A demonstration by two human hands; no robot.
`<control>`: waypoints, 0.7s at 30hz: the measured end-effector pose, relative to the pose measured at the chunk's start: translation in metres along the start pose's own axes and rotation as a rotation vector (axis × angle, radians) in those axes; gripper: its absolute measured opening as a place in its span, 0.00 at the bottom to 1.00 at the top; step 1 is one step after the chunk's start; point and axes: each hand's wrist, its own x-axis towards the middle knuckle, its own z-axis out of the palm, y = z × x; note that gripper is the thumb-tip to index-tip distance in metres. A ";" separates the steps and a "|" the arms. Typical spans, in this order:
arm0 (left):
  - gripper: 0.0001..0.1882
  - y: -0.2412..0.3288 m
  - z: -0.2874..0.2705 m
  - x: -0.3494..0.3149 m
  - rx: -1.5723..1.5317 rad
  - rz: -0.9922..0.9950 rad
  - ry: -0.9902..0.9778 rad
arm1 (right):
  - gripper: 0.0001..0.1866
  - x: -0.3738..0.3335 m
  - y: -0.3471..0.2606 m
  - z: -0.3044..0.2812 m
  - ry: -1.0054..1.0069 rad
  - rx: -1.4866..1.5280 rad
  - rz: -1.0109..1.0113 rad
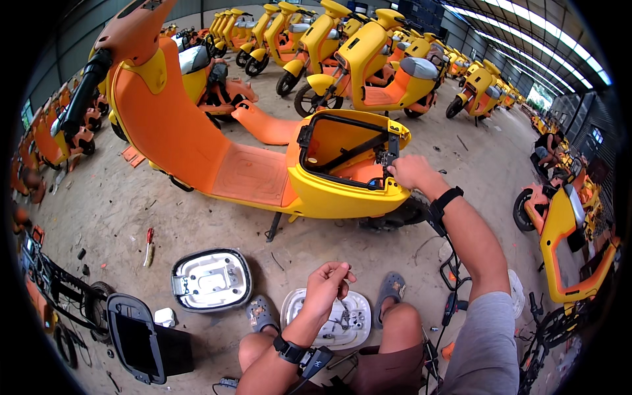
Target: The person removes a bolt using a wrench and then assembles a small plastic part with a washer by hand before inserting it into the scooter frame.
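A yellow and orange electric scooter (316, 199) stands before me, its seat off and the compartment under it uncovered. My right hand (415, 172) reaches to the rear rim (394, 146) of that compartment, fingers curled beside a small metal bracket or latch; what they grip is hidden. My left hand (327, 283) hovers over a white tray-like cover (359, 303), with thumb and fingers pinched together; anything between them is too small to name. Small metal parts (349, 318) lie in that cover, between my feet.
An upturned white seat shell (212, 280) and a black bin-like box (148, 339) lie at the left, near a red-handled tool (149, 247). A power drill (453, 306) lies by my right knee. Scooters (368, 66) line the back; a person (548, 150) sits far right.
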 end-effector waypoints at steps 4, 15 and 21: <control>0.08 0.000 -0.001 0.000 0.014 -0.010 0.003 | 0.19 0.002 0.003 0.002 -0.010 -0.045 -0.061; 0.08 0.001 -0.001 0.000 0.018 -0.005 0.000 | 0.15 0.001 -0.006 -0.008 -0.021 -0.067 -0.002; 0.08 0.000 -0.001 0.000 0.012 0.001 0.002 | 0.16 0.004 -0.004 -0.004 0.016 -0.151 -0.090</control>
